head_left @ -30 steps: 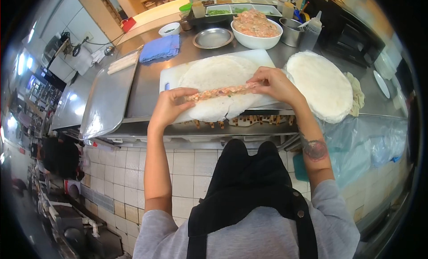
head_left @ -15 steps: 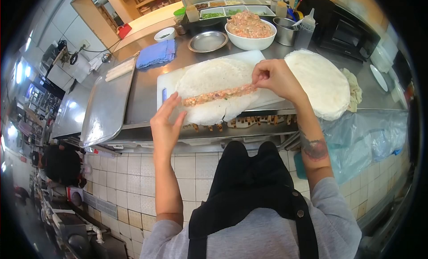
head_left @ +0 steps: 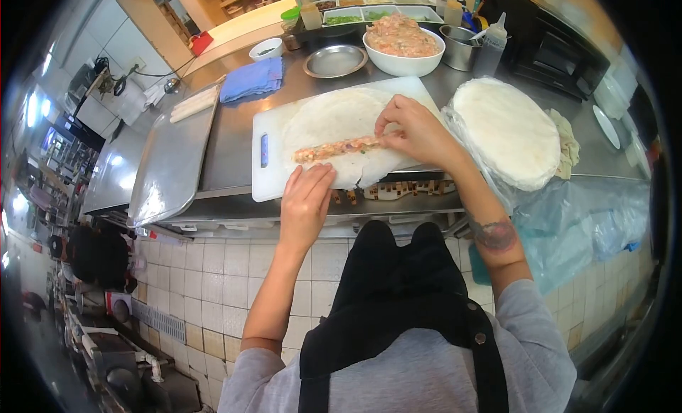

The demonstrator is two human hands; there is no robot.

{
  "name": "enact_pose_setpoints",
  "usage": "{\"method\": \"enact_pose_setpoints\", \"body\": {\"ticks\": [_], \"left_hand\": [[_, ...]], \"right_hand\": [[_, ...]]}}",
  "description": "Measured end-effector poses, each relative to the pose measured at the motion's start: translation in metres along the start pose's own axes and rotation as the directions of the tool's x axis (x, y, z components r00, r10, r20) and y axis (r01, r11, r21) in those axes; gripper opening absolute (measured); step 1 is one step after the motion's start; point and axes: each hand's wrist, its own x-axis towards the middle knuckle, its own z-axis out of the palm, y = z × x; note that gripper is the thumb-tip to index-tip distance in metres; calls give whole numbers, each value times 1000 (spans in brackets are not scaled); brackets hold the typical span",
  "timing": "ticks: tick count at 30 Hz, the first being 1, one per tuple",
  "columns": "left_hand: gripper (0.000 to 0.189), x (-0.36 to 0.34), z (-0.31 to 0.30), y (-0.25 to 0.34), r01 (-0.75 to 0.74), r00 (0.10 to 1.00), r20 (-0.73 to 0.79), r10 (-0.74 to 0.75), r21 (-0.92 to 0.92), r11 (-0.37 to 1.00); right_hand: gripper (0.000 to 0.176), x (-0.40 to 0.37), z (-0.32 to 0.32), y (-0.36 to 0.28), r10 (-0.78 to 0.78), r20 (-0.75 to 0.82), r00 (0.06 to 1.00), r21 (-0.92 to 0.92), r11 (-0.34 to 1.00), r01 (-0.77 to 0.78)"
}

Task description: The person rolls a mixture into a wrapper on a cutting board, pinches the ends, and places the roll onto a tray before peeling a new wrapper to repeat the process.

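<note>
Pink filling (head_left: 337, 149) meets the right fingers (head_left: 386, 119).

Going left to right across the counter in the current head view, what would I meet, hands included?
Metal tray, blue cloth, left hand, right hand, round white sheets, white plate.

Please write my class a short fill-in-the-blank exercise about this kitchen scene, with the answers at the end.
1. The person's ____ hand is at the end of the filling nearer the large bowl.
2. The folded cloth is coloured ____.
3. In the picture, the round pan sits to the ____ of the large bowl.
4. The cutting board is coloured ____.

Missing words: right; blue; left; white.
</note>
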Motion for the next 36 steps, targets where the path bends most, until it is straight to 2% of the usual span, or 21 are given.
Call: {"method": "enact_pose_setpoints", "body": {"ticks": [1,3,4,6,8,10,12,14,15,17,19,23,25,26,28,30,32,34,35,36], "left_hand": [[33,-3,3,0,-8,999,-33,8,19,1000],[31,-6,3,1,-10,998,-68,13,44,999],[28,-7,3,1,-15,996,-87,16,22,1000],[26,-6,4,2,-17,994,-108,16,-4,1000],[22,-2,3,2,-29,990,-138,24,-40,999],[21,4,0,2,-27,990,-140,16,-74,997],[20,13,-6,3,-24,990,-141,10,-99,995],[17,27,-12,6,48,978,-188,-88,-207,977],[17,36,-15,6,47,978,-191,-87,-204,978],[13,53,-20,2,163,967,-145,-210,-278,946],[12,72,-21,-9,180,966,-130,-223,-279,943],[12,107,-8,-48,194,967,-117,-228,-248,949],[13,115,-1,-63,173,969,-133,-208,-235,956],[14,117,2,-69,154,971,-145,-189,-222,963],[16,110,-1,-67,117,975,-173,-142,-147,982],[18,96,-7,-59,82,976,-196,-94,-67,994],[18,76,-13,-44,53,994,-94,-53,-9,999],[17,66,-6,-44,45,998,-45,-48,-70,997],[16,60,-2,-44,39,999,8,-39,-138,990],[16,59,-1,-45,46,999,14,-45,-141,989]], "right_hand": [[13,-4,-1,-3,-1,1,1000,0,1000,1],[18,-20,1,-12,-155,-96,983,-24,988,153],[18,-29,4,-17,-160,-93,983,-25,987,158],[27,-47,11,-25,-230,2,973,-174,958,227],[25,-52,19,-21,-214,-25,976,-220,954,204],[15,-50,24,-15,-231,-127,965,-202,958,203],[13,-41,17,-14,-199,-117,973,-130,974,184],[11,-28,8,-18,-169,-105,980,-58,985,163],[9,-20,3,-20,-166,-105,980,-35,986,163],[8,-3,-2,-17,-167,-104,981,-12,986,166],[7,14,-4,-8,-145,-167,975,-1,989,147],[10,48,-1,16,-98,-148,984,-21,995,96],[15,60,5,26,-32,-139,990,-148,989,11],[15,64,10,34,-36,-139,990,-151,988,15],[18,71,15,44,-35,-102,994,-229,973,11],[16,70,19,50,-55,-129,990,-271,962,18],[14,63,23,44,-70,-153,986,-309,951,20],[13,55,28,28,-292,-241,925,-216,946,242],[13,52,32,19,-290,-235,928,-211,947,243],[16,49,38,10,-341,-125,932,-136,936,325]]}}
